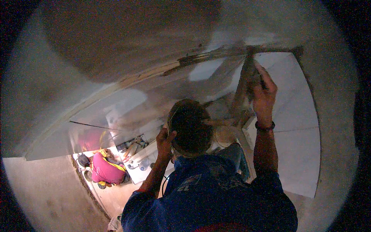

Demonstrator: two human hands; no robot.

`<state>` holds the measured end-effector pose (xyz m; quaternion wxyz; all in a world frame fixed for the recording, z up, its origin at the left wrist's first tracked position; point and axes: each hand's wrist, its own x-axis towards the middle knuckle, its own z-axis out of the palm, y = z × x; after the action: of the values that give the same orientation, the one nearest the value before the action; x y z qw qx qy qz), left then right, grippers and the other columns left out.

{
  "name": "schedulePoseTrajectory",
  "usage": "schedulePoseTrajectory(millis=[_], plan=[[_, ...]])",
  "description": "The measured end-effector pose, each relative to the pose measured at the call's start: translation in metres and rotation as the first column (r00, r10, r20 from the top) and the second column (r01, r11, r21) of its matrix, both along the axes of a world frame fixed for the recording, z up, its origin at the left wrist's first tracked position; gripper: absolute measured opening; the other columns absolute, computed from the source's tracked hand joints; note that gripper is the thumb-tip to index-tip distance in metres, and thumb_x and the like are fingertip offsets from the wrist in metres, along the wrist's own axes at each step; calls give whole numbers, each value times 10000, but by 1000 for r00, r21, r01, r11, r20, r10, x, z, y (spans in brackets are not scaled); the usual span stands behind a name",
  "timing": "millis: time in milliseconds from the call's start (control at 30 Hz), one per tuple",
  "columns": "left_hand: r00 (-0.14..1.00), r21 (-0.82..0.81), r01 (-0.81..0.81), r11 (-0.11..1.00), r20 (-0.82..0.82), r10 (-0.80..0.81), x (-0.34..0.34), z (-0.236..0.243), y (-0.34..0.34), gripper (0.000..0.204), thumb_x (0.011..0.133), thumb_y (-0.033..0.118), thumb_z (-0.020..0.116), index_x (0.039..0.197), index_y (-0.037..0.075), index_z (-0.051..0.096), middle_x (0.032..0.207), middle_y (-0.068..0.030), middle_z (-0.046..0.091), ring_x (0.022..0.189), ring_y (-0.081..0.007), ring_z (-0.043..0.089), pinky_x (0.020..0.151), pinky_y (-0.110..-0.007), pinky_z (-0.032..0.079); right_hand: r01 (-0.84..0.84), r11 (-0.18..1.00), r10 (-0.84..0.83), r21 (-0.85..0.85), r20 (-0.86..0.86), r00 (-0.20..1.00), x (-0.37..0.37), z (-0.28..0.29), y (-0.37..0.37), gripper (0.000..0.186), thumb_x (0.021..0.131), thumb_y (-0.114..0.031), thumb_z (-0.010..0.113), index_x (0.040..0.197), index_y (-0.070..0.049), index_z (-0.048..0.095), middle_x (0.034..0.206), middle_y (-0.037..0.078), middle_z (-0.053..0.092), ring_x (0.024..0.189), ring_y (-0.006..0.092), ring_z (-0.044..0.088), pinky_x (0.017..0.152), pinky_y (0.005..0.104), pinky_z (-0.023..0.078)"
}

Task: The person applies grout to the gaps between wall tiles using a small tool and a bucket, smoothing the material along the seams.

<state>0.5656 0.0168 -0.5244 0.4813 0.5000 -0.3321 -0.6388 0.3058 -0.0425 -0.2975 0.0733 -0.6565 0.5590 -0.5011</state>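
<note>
My left hand (165, 142) is closed on the edge of a dark round bowl (190, 127), held in front of my chest with its thumb at the rim. The bowl's contents are too dark to make out. My right hand (265, 92) is raised to a corner joint (242, 87) smeared with dark material, beside a large white wall panel (293, 92). Its fingers are curled, with one pointing up along the joint. A narrow dark shape shows at the fingers, too dim to name. A dark band (265, 125) circles the right wrist.
At lower left a person in a pink top (108, 170) crouches on a brightly lit floor. Tools and pieces of material (133, 147) lie beside them. A glossy panel (127, 104) stretches left from the corner, under rough dark plaster (127, 34).
</note>
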Motion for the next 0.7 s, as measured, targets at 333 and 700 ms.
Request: schedulePoseTrajectory(millis=[333,700], plan=[[982,-115,35,993,187,-13,-11,33,2,132,755,92,622,752,34,503,682,9,478,652,-112,426,599,-292,363,76,991,10,112,-619,786,29,33,-7,403,734,-42,510,1135,-81,529,809,168,485,657,316,493,594,398,422],[998,-46,64,997,-12,-65,-20,43,-5,147,782,161,610,804,38,533,735,-32,551,673,-128,490,614,-283,401,29,990,67,135,-653,754,1,57,-18,401,730,-56,528,1130,-86,517,837,176,488,731,346,515,640,432,430]])
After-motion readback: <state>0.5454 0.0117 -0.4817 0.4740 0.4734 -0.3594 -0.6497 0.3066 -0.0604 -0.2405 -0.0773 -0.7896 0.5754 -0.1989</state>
